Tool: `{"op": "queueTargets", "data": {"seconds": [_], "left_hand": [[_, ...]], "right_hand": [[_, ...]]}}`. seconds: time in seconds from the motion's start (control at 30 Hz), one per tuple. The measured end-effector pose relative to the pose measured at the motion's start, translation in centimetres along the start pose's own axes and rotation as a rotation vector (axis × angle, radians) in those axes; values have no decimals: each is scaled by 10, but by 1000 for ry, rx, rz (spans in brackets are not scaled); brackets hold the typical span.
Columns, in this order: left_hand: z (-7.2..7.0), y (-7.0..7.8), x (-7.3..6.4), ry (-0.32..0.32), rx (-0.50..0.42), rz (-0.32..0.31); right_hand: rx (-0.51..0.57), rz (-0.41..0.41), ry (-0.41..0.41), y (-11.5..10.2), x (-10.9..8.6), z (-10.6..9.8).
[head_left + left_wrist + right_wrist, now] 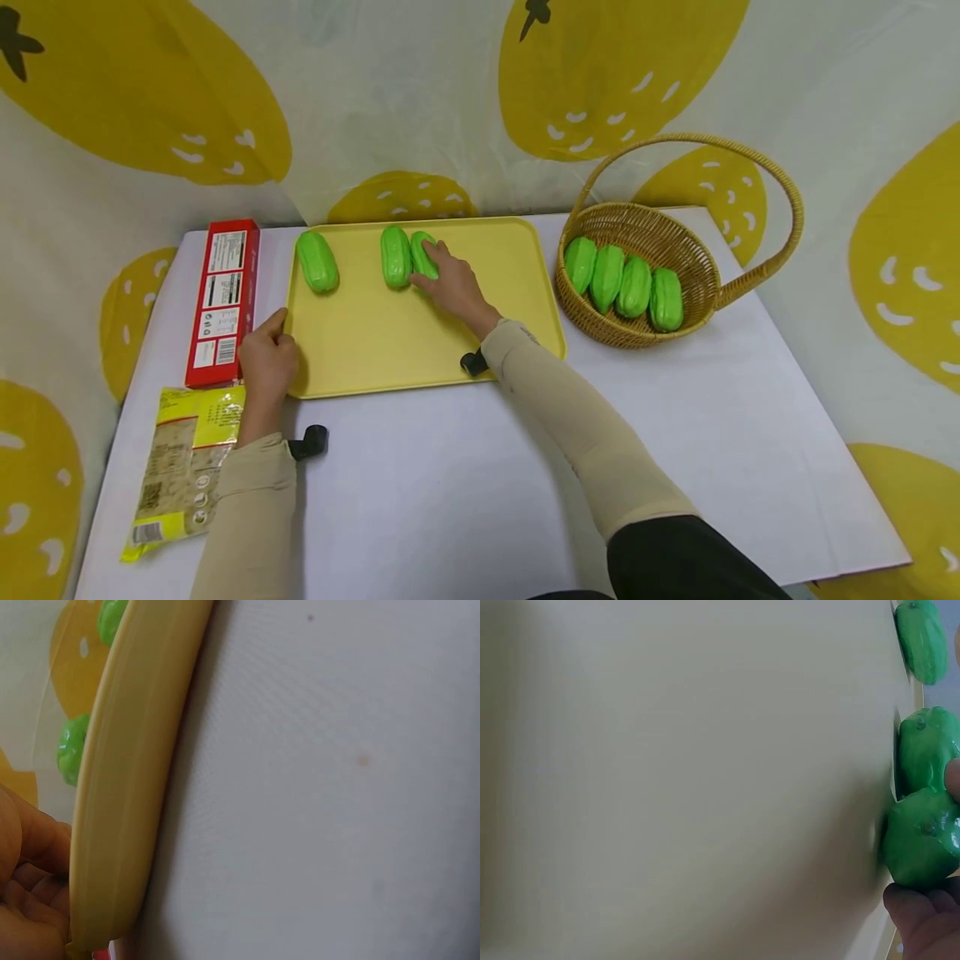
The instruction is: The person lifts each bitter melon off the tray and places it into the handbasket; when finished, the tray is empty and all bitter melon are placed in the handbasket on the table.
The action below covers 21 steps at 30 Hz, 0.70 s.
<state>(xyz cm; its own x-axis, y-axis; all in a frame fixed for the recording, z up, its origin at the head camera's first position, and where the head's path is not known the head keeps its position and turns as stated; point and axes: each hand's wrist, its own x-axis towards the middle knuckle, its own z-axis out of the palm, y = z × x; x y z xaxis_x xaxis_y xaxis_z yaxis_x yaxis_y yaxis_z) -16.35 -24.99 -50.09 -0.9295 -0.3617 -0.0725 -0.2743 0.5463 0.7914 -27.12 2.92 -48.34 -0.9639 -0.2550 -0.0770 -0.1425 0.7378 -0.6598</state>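
On the yellow tray [360,342] lie several glossy green, ridged, oblong vegetables. One green vegetable [317,262] is by the tray's left side, and another [395,257] stands near the back middle. My right hand [455,286] grips a third green vegetable [423,254] beside that one; in the right wrist view, thumb and fingers lie on either side of the held vegetable [921,838]. At the tray's left edge, my left hand [268,358] holds the rim with curled fingers, and the left wrist view shows the hand [34,877] against the tray wall [124,802].
A wicker basket [600,333] with a tall handle stands right of the tray, holding several green vegetables [635,287]. Left of the tray lie a red box [222,300] and a yellow-and-clear packet [180,467]. The white table [420,483] meets a patterned cloth behind.
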Motion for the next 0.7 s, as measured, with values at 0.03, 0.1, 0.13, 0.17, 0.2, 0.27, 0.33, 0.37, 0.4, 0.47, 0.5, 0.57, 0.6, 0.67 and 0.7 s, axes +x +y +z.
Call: {"op": "queueTargets", "data": {"seconds": [0.03,0.1,0.13,0.17,0.2,0.27,0.33,0.37,0.4,0.47,0.5,0.57,0.6,0.67,0.7], "left_hand": [[0,1,0,-8,-2,-6],[1,2,0,-23,-1,-17],[1,2,0,-26,4,-17],[1,2,0,-30,6,-19],[1,3,0,-34,8,-22],[1,3,0,-43,11,-30],[0,4,-1,-48,13,-34],[0,4,-1,-54,9,-43],[0,3,-1,-52,9,-42],[0,2,-1,-54,8,-49],[0,2,-1,-52,11,-52],[0,1,-1,-45,12,-55],[0,0,-1,-35,15,-47],[0,1,-1,-25,16,-41],[0,1,-1,-20,15,-36]], "right_hand": [[-2,-4,2,1,0,0],[-5,-12,6,1,-2,-1],[-5,-12,8,2,-2,-2],[-4,-13,10,2,-3,-2],[-4,-15,14,3,-4,-2],[-1,-14,19,3,-5,-4],[5,-11,25,3,-6,-5],[10,-12,29,3,-7,-6],[15,-11,32,3,-8,-7],[27,-12,40,2,-10,-9],[36,-10,45,2,-11,-10],[54,-15,56,2,-14,-13],[67,-18,61,1,-15,-15],[92,-27,69,2,-18,-20],[105,-32,72,2,-20,-22]]}}
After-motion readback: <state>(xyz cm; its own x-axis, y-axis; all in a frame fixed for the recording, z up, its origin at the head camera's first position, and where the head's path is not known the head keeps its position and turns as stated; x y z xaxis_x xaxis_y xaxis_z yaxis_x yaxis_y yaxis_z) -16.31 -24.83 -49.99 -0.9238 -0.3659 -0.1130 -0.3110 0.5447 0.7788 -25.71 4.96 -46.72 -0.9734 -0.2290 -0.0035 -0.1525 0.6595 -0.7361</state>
